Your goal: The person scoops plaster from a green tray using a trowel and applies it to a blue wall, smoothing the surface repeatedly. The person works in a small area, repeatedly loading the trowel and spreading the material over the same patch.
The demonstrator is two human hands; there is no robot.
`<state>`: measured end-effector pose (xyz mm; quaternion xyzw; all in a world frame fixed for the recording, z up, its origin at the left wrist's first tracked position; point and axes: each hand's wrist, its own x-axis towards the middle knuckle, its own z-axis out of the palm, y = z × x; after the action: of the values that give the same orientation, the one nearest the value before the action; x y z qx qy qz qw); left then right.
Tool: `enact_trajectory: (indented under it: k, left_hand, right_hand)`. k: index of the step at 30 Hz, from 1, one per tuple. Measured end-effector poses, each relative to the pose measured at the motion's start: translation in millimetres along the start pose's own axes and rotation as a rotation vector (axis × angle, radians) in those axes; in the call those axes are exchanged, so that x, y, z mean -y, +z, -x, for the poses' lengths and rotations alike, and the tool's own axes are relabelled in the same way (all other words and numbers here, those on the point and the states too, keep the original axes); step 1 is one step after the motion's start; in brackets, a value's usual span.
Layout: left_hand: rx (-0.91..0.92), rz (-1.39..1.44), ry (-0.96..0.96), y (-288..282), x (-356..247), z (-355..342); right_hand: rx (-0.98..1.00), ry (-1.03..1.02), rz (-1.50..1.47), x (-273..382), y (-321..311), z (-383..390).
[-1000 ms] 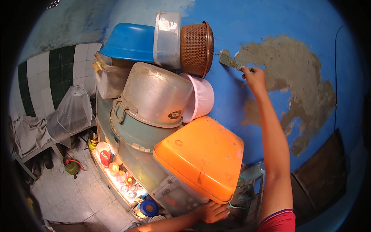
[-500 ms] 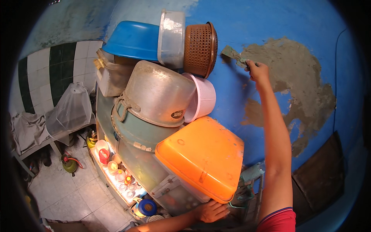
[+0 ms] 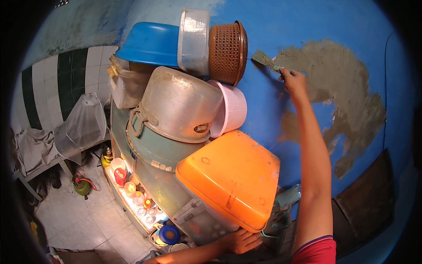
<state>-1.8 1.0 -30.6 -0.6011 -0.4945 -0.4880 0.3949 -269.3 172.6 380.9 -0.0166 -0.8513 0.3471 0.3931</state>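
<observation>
My right hand (image 3: 293, 81) is closed round the handle of a putty knife (image 3: 262, 58). Its broad blade, crusted with grey-green mortar, points left and lies against or close to the blue wall (image 3: 263, 105). Just right of that hand spreads a rough patch of grey mortar (image 3: 351, 92), with bits of blue showing through. Low in the view, my left hand (image 3: 241, 241) lies with its fingers stretched along the lower edge of an orange-lidded plastic box (image 3: 228, 180). It holds nothing that I can see, and its thumb side is partly hidden.
Left of the blade a brown woven-pattern basket (image 3: 226, 53) stands close. Stacked around are a clear tub (image 3: 194, 42), a blue basin (image 3: 151, 44), a large metal pot (image 3: 180, 105) and a pink basket (image 3: 233, 109). Jars sit on a lit shelf (image 3: 140, 204); a dark panel (image 3: 367, 202) leans at right.
The view has shifted slightly. My right hand and the putty knife stay at nearly the same spot on the wall, left of the mortar. The left hand stays by the orange lid.
</observation>
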Motion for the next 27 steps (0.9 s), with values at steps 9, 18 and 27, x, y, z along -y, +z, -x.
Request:
enact_trajectory:
  k: [9,18,27]
  left_hand:
    - [-0.06,-0.012,0.016,-2,2,-5]
    - [-0.043,-0.011,-0.01,-5,0,-8]
    - [-0.04,0.005,-0.008,-2,0,-3]
  right_hand:
    - [-0.11,-0.089,0.337,0,-30,2]
    - [-0.12,-0.116,0.394,2,0,18]
    - [-0.057,-0.007,0.331,29,-59,21]
